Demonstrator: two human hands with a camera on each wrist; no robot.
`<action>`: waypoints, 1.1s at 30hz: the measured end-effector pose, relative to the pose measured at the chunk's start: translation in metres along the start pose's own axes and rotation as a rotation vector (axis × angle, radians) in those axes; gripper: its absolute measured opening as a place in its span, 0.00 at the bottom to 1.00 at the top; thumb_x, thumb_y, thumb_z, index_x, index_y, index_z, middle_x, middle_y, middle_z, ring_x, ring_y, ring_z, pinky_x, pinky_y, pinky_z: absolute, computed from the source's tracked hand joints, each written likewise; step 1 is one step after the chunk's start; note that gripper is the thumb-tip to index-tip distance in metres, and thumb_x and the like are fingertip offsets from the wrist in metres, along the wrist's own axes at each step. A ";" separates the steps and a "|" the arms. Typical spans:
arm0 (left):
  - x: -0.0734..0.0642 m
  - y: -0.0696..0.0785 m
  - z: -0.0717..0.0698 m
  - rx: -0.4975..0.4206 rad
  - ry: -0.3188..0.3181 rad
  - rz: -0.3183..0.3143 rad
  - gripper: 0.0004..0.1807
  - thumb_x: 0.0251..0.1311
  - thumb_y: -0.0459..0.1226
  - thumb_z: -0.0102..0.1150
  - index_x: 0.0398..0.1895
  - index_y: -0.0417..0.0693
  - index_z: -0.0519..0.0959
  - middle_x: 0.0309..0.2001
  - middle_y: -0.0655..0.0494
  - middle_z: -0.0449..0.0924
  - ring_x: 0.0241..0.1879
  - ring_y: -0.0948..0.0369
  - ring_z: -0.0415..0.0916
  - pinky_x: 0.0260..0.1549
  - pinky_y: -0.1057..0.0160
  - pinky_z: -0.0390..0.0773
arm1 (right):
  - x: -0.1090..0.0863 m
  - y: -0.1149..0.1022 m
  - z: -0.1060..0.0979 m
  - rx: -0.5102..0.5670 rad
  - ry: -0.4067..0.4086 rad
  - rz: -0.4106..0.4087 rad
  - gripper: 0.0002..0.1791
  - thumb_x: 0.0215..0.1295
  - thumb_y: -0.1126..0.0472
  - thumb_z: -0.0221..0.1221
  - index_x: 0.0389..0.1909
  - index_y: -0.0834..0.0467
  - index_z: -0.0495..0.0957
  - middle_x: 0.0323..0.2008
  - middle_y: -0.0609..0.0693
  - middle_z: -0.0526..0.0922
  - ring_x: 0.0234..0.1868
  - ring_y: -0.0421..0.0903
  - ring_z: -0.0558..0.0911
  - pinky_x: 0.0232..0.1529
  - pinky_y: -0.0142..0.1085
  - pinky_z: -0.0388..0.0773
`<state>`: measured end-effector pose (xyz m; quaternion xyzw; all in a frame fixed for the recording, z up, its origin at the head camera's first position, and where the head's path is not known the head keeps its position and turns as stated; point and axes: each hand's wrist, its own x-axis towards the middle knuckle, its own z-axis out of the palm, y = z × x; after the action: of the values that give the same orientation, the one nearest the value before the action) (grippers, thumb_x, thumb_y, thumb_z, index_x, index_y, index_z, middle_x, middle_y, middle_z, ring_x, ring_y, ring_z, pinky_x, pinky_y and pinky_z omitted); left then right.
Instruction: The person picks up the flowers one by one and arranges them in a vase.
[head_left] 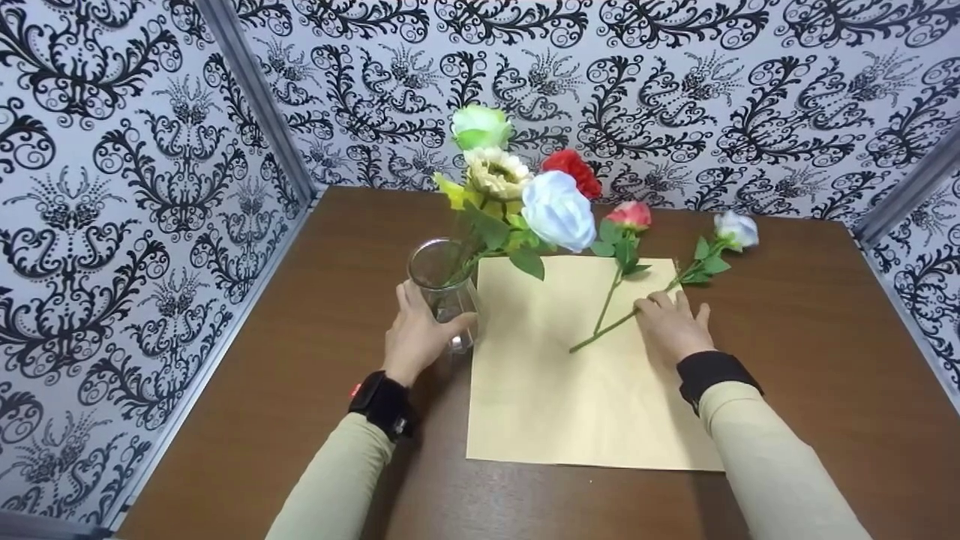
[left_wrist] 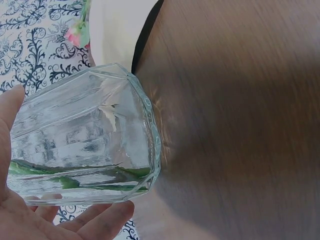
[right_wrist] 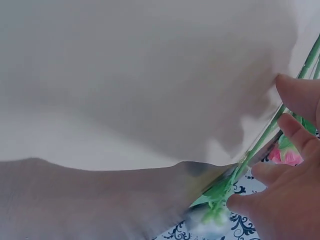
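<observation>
My left hand [head_left: 418, 336] grips a clear faceted glass vase [left_wrist: 85, 125], thumb on one side and fingers round the other. Artificial flowers lean out of it to the right: a large pale blue rose [head_left: 559, 210], a cream flower [head_left: 496, 174], a pale green rose [head_left: 480, 126], a red flower [head_left: 576, 171] and some yellow petals. My right hand [head_left: 671, 326] rests over the stem [right_wrist: 260, 142] of a small pale blue-white rose [head_left: 736, 229], fingers spread and thumb apart. Beside that stem lies a pink rose [head_left: 630, 216], its lower stem on the paper.
A sheet of tan paper [head_left: 547, 405] lies flat on the brown wooden table [head_left: 270, 390], just right of the vase. Behind and at the sides stand panels [head_left: 390, 90] with a black scroll pattern, joined by metal posts [head_left: 259, 97].
</observation>
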<state>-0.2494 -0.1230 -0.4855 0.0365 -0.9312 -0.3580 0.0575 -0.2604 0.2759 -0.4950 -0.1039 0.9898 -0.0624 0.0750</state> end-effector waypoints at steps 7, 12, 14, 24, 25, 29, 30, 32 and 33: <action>0.000 -0.001 0.000 0.002 0.012 0.011 0.62 0.47 0.66 0.71 0.75 0.45 0.50 0.64 0.49 0.58 0.54 0.42 0.79 0.45 0.39 0.78 | -0.006 0.005 0.004 0.086 0.093 0.025 0.13 0.74 0.66 0.55 0.57 0.61 0.73 0.56 0.73 0.65 0.67 0.81 0.57 0.60 0.81 0.44; 0.000 -0.001 0.000 0.007 0.018 0.016 0.61 0.46 0.66 0.71 0.75 0.46 0.51 0.64 0.49 0.58 0.53 0.42 0.79 0.44 0.38 0.78 | -0.009 0.012 0.012 0.138 0.207 0.009 0.09 0.69 0.62 0.64 0.42 0.59 0.73 0.48 0.68 0.65 0.53 0.75 0.66 0.52 0.72 0.61; 0.000 -0.001 0.000 0.000 0.016 0.015 0.62 0.46 0.67 0.71 0.75 0.46 0.50 0.63 0.49 0.58 0.54 0.42 0.79 0.45 0.39 0.78 | -0.010 0.014 0.014 0.158 0.236 0.005 0.09 0.68 0.62 0.65 0.40 0.59 0.73 0.46 0.66 0.64 0.48 0.71 0.66 0.46 0.66 0.66; 0.001 -0.002 0.000 -0.019 0.015 0.014 0.62 0.45 0.67 0.72 0.74 0.47 0.50 0.62 0.50 0.59 0.55 0.43 0.79 0.46 0.40 0.78 | -0.014 0.014 0.015 0.200 0.264 0.007 0.07 0.70 0.62 0.64 0.35 0.58 0.75 0.47 0.63 0.69 0.51 0.72 0.69 0.40 0.62 0.67; 0.001 -0.002 0.000 -0.019 0.015 0.012 0.62 0.45 0.67 0.72 0.74 0.47 0.50 0.62 0.50 0.60 0.55 0.43 0.79 0.47 0.40 0.78 | -0.014 0.014 0.016 0.195 0.270 -0.002 0.07 0.70 0.62 0.64 0.35 0.58 0.75 0.44 0.62 0.69 0.50 0.71 0.70 0.39 0.60 0.67; 0.002 -0.002 0.001 -0.015 0.018 0.011 0.62 0.45 0.67 0.72 0.74 0.47 0.51 0.62 0.50 0.60 0.55 0.43 0.79 0.47 0.40 0.78 | -0.015 0.016 0.020 0.180 0.320 -0.032 0.08 0.69 0.63 0.64 0.35 0.58 0.74 0.38 0.59 0.71 0.47 0.67 0.72 0.36 0.57 0.67; 0.002 -0.002 0.002 -0.015 0.019 0.013 0.62 0.45 0.67 0.72 0.74 0.47 0.51 0.62 0.50 0.60 0.55 0.43 0.79 0.47 0.40 0.78 | -0.015 0.016 0.021 0.178 0.336 -0.041 0.07 0.68 0.63 0.65 0.35 0.58 0.75 0.38 0.58 0.71 0.46 0.66 0.72 0.36 0.57 0.66; 0.002 -0.002 0.002 -0.013 0.025 0.017 0.62 0.44 0.67 0.73 0.74 0.47 0.52 0.61 0.50 0.60 0.55 0.43 0.79 0.47 0.40 0.78 | -0.016 0.017 0.024 0.179 0.364 -0.060 0.06 0.67 0.64 0.65 0.36 0.57 0.77 0.38 0.57 0.70 0.43 0.63 0.70 0.37 0.54 0.63; 0.002 -0.003 0.002 -0.015 0.027 0.020 0.62 0.44 0.67 0.73 0.74 0.47 0.52 0.61 0.50 0.61 0.55 0.43 0.79 0.47 0.39 0.78 | -0.017 0.017 0.025 0.181 0.380 -0.071 0.05 0.67 0.65 0.66 0.36 0.57 0.78 0.37 0.56 0.69 0.42 0.61 0.69 0.37 0.52 0.60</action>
<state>-0.2513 -0.1238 -0.4884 0.0319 -0.9280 -0.3637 0.0739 -0.2438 0.2931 -0.5193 -0.1179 0.9722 -0.1722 -0.1062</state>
